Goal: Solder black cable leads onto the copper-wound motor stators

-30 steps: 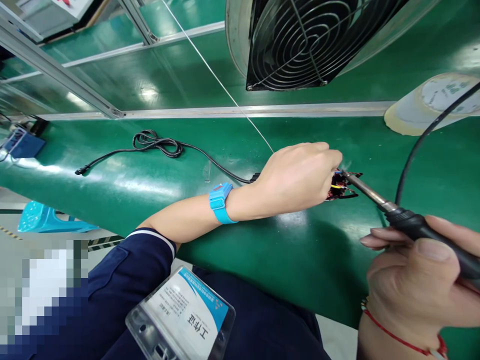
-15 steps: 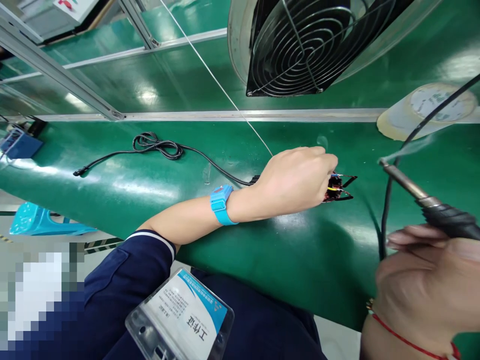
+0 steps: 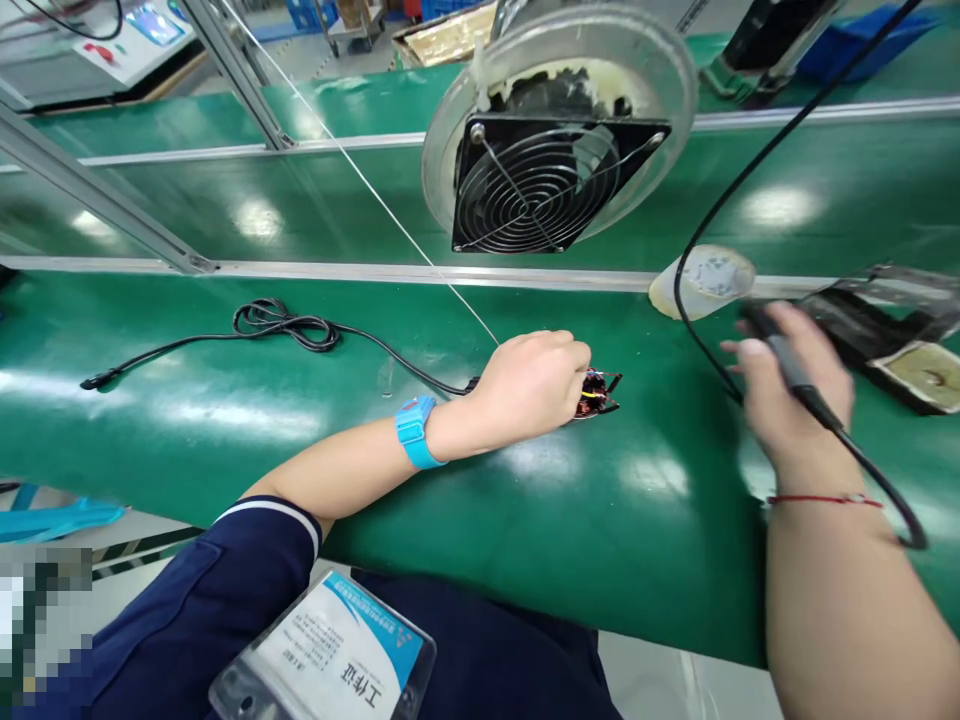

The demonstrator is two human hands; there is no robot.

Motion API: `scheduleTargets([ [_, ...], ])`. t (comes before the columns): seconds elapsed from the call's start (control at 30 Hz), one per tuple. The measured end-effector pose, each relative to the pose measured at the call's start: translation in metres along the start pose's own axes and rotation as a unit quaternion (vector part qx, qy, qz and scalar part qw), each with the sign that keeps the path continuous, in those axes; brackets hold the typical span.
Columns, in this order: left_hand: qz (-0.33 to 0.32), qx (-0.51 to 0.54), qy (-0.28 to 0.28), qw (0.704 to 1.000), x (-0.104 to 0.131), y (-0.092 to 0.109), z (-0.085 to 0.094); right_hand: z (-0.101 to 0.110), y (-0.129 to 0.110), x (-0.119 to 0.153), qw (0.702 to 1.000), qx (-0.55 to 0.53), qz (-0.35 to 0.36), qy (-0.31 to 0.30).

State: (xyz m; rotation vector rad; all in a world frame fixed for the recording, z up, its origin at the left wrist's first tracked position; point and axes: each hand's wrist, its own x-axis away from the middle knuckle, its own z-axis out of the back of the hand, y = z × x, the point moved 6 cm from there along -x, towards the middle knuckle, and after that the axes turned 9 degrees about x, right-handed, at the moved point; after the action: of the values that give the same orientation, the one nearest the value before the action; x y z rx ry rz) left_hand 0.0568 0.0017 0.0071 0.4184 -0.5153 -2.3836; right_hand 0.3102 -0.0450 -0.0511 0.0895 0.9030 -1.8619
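On the green bench [image 3: 465, 520], my left hand [image 3: 536, 380] is closed at the left side of a small dark assembly [image 3: 596, 393] with coloured wires; its fingertips are hidden. A thin white strand and a black cable [image 3: 397, 357] run up to this hand. At the right, my right hand [image 3: 799, 370], blurred, is wrapped around the black handle of a soldering iron [image 3: 784, 350]. The iron points away from me, its tip hidden, beside a black holder [image 3: 862, 310] with a yellowish tray [image 3: 919, 375].
A round fan duct with a black grille [image 3: 529, 205] hangs above the bench. A whitish roll [image 3: 705, 280] stands near the metal rail [image 3: 375, 272]. The iron's black cord loops past my right hand. Metal posts [image 3: 112, 185] rise at the left.
My right hand has moved away from me with the iron, towards the holder, and turned. My left hand stays by the assembly. The view has shifted, showing the holder and more of the background.
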Motion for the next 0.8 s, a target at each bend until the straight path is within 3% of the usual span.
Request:
scheduleTargets([
  [0.07, -0.001, -0.001, -0.004, 1.0, -0.001, 0.0, 0.0, -0.003, -0.001, 0.002, 0.998, -0.056, 0.0, -0.01],
  [0.1, -0.002, 0.0, -0.006, 1.0, -0.001, 0.0, -0.001, 0.001, 0.001, 0.003, 0.996, -0.084, -0.008, 0.019],
  [0.17, -0.001, 0.002, -0.006, 1.0, -0.001, 0.0, -0.001, 0.021, 0.01, 0.003, 0.983, -0.119, -0.038, 0.137],
  [0.3, 0.002, 0.0, -0.002, 1.0, 0.0, 0.001, 0.0, 0.068, 0.043, 0.008, 0.897, -0.164, -0.153, 0.38],
  [0.4, 0.002, -0.004, -0.003, 1.0, 0.0, 0.001, 0.0, 0.093, 0.062, 0.009, 0.837, -0.172, -0.243, 0.458],
  [0.5, -0.002, -0.006, -0.005, 1.0, 0.0, 0.001, -0.001, 0.099, 0.077, 0.005, 0.807, -0.207, -0.352, 0.428],
  [0.6, -0.004, -0.009, -0.004, 1.0, -0.001, 0.0, -0.001, 0.092, 0.083, -0.007, 0.799, -0.269, -0.418, 0.338],
  [0.7, 0.001, -0.008, 0.0, 1.0, -0.001, 0.002, 0.001, 0.076, 0.079, -0.023, 0.801, -0.346, -0.445, 0.201],
  [0.8, 0.005, -0.007, -0.016, 1.0, -0.001, 0.004, 0.003, 0.061, 0.057, -0.031, 0.814, -0.396, -0.412, 0.11],
])
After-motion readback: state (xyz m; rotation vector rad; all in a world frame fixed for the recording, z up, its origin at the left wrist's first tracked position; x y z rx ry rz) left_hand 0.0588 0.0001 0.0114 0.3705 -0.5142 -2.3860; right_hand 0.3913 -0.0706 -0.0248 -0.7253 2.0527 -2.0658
